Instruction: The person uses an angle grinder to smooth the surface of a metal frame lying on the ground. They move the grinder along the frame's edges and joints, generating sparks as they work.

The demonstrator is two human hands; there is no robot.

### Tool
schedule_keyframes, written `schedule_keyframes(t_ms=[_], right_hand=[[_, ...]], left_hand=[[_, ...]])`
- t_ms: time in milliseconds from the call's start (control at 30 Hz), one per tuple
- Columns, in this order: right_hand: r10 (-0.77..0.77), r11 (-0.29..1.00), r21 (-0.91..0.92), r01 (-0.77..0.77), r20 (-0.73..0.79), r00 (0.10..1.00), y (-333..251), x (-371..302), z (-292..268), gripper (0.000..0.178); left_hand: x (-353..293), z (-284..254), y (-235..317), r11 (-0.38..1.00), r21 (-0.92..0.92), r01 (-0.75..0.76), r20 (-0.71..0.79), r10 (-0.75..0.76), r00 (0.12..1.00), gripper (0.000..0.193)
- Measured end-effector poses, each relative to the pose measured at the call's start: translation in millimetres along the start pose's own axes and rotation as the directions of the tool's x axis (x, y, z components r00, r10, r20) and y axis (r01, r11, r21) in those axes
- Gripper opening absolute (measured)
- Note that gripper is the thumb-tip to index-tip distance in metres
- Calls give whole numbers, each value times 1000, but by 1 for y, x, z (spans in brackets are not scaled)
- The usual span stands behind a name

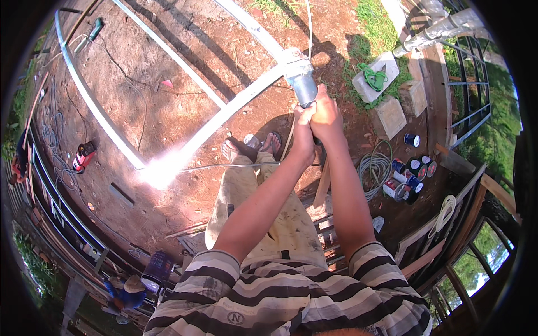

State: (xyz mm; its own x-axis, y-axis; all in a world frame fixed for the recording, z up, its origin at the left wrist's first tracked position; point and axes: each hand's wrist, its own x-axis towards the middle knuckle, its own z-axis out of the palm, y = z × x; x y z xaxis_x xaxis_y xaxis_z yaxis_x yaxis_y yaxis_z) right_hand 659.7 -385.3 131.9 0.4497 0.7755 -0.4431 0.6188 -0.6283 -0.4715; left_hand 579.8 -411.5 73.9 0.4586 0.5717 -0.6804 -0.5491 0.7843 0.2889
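Observation:
Both my hands are closed round the grey body of an angle grinder [304, 88]. My left hand [303, 130] grips its lower end, and my right hand [327, 115] wraps it from the right side. The grinder's head lies over the corner of a pale metal frame [235, 115], where two bars meet; its disc cannot be made out. From that corner one bar runs down to the left and another runs away from me. An intense white glare [162, 168] hides the frame's near left corner.
Concrete blocks [388, 119] stand to the right, one with a green strap [374, 77] on it. Several paint cans [413, 178] lie beside a coiled hose [374, 171]. A red tool [84, 157] and cables lie left. A person in blue [130, 297] is at lower left.

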Motion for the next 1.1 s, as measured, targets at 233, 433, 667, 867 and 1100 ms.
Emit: schedule_keyframes(t_ms=[233,433,667,867,1100], right_hand=[[11,995,-98,-9,20,1000,-3,3,-9,71],[91,990,-109,-89,12,996,1,-1,-10,67],[25,1000,15,-25,-7,1000,4,-5,-1,64],[-19,980,196,33,-70,997,43,8,29,63],[236,665,733,-143,-24,971,76,-64,88,61]], left_hand=[[2,12,-5,1000,6,-18,-17,18,1000,41],[-8,20,-1,999,33,4,-32,-3,999,47],[-12,11,-2,992,124,-36,-27,39,999,46],[0,-9,-13,958,279,-62,-23,71,997,41],[-73,-14,2,559,827,55,-64,-4,998,70]])
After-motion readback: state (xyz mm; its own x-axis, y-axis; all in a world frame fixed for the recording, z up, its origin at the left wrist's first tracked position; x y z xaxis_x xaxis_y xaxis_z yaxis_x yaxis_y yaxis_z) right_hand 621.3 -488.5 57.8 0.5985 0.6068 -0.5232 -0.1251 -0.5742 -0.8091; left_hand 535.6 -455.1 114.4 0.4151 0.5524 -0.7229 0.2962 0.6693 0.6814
